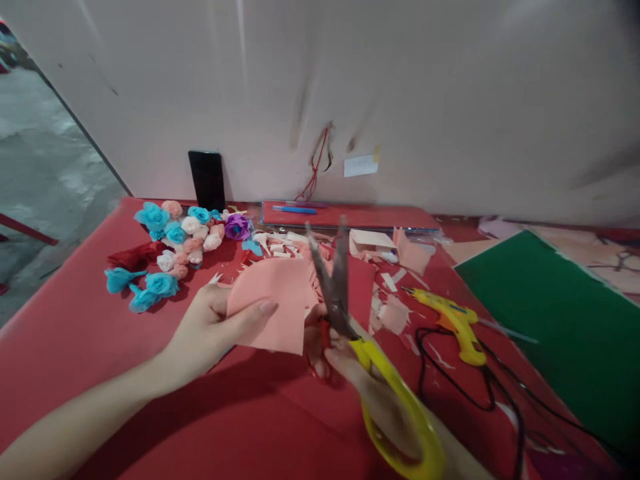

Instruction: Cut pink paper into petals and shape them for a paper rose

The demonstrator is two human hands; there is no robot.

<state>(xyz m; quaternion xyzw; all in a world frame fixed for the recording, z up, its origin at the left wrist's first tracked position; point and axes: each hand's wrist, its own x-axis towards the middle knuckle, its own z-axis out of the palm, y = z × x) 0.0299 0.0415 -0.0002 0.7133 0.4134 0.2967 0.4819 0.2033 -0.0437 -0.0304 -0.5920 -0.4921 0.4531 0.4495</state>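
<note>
My left hand (215, 330) pinches a piece of pink paper (273, 300) with a rounded top left corner, thumb on top and fingers behind. My right hand (350, 367) is closed around a pair of scissors (385, 373) with yellow handles. Its metal blades stand apart and point up and away, just right of the paper's right edge. Fingertips of the right hand come close to that edge; whether they touch it I cannot tell. Something small and red (326, 333) shows at these fingers, too blurred to name.
Paper flowers (175, 232) lie on the red table (65, 320), near a phone (207, 180) leaning on the wall. Pink scraps (395, 313) spread behind the hands. At right are a yellow glue gun (453, 320) with a black cord and a green sheet (560, 333). Pens (295, 209) lie behind.
</note>
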